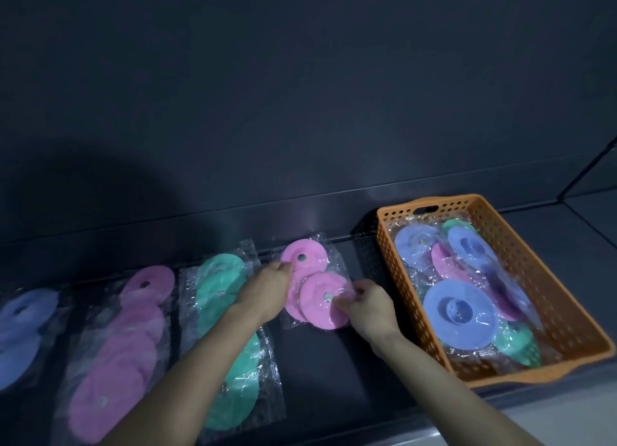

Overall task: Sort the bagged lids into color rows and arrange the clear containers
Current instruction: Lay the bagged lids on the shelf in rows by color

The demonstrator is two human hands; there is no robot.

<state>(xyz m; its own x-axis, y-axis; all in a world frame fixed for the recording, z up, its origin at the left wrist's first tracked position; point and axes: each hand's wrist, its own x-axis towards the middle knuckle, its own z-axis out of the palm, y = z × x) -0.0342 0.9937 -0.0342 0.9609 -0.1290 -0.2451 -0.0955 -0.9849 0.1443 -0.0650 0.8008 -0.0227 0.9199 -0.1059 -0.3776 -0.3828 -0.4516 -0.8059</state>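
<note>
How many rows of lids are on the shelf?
4. A blue row at the far left, then a pink row, then a green row, and a short pink row that the left hand and right hand hold. The basket holds more loose lids.

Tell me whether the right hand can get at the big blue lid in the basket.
Probably yes: the big blue lid lies topmost in the open orange basket beside the right hand, though that hand now pinches a pink lid.
</note>
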